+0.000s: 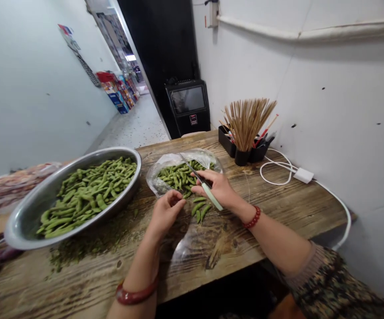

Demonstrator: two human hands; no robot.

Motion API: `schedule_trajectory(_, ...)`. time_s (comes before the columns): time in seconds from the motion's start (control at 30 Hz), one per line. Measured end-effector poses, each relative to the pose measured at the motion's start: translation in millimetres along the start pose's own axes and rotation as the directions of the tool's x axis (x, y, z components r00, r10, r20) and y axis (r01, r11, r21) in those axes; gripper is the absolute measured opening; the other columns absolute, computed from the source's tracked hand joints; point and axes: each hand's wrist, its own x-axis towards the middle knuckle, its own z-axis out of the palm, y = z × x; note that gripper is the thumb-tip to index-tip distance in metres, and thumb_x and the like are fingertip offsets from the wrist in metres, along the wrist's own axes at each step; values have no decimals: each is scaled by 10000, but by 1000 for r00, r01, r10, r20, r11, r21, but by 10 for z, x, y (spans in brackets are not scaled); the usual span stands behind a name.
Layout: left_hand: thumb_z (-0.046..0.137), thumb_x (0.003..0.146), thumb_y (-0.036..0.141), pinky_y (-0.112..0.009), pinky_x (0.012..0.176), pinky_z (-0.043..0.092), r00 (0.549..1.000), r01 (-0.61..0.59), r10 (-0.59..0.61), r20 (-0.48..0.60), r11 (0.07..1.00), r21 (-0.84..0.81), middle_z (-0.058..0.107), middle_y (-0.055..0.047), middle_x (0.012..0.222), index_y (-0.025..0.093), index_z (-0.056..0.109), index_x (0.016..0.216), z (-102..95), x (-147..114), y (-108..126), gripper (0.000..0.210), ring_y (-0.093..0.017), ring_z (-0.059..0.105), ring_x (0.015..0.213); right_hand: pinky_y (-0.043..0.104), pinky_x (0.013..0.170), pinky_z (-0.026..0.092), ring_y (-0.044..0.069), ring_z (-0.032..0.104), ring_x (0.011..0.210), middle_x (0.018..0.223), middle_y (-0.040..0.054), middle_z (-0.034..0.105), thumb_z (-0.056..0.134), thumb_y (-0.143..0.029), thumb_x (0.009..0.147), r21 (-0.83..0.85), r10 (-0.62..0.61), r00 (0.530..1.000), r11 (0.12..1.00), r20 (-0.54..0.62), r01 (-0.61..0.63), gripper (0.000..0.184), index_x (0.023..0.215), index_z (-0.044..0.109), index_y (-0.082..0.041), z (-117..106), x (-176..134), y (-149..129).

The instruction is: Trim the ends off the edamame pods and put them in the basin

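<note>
My right hand (pixel 216 186) is closed around scissors (pixel 212 197) with a pale green handle. Their long blades point up and left over a clear plastic bag (pixel 152 180) of green soybean pods (pixel 175 175). My left hand (pixel 167 210) is just left of them, thumb and fingertips curled together in a pinch. Whatever may be between those fingers is too small or hidden to make out. Below the blades, several loose pods (pixel 198 210) lie on the wooden table between my hands.
To the left stands a large metal basin (pixel 19 230) heaped with pods, green trimmings (pixel 79 252) scattered beside it. Behind it lies a plastic-wrapped package (pixel 19 181). Black holders with wooden skewers (pixel 248 124) stand back right, near a white cable and adapter (pixel 304 175).
</note>
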Motion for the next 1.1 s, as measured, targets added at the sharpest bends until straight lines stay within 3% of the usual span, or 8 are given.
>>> schedule_trajectory(0.1, 705, 679, 314, -209, 524, 330, 991, 83, -114, -66, 929, -361, 591, 5, 719, 153, 620, 875, -38, -41, 88, 267, -88, 453, 560, 290, 721, 465, 161, 588, 754, 820, 29, 627, 735, -280, 724, -22, 1, 999, 1000, 47, 0, 360, 1059, 666, -169, 21, -26, -13)
schedule_trajectory(0.27, 728, 679, 342, -195, 482, 299, 980, 126, -188, -60, 831, -542, 625, -18, 709, 131, 699, 902, -64, -97, 189, 309, -59, 411, 510, 293, 738, 463, 172, 573, 808, 888, 43, 600, 742, -312, 722, -27, -14, 980, 999, 199, 20, 428, 1109, 637, -163, 72, -87, -33)
schedule_trajectory(0.47, 726, 676, 343, -201, 483, 332, 982, 104, -168, -83, 858, -503, 624, -9, 652, 140, 716, 827, -67, -110, 199, 253, -76, 440, 510, 286, 727, 455, 166, 541, 796, 892, 40, 570, 773, -355, 690, -69, -35, 945, 996, 324, 61, 522, 1147, 614, -160, 116, -132, -19)
schedule_trajectory(0.8, 716, 690, 308, -223, 573, 414, 992, 32, -79, -97, 911, -412, 687, -21, 719, 160, 746, 804, -44, -106, 158, 189, -122, 540, 607, 291, 705, 451, 173, 523, 793, 909, 47, 552, 754, -467, 687, -120, -95, 909, 980, 405, 156, 632, 1213, 566, -174, 101, -149, 43)
schedule_trajectory(1.1, 708, 679, 249, -280, 759, 474, 993, 0, -46, -109, 922, -387, 735, -48, 820, 168, 759, 783, -38, -90, 166, 142, -180, 630, 769, 270, 667, 435, 153, 513, 721, 879, 39, 550, 732, -427, 728, -238, -96, 898, 947, 430, 215, 551, 1188, 571, -168, 79, -161, 8)
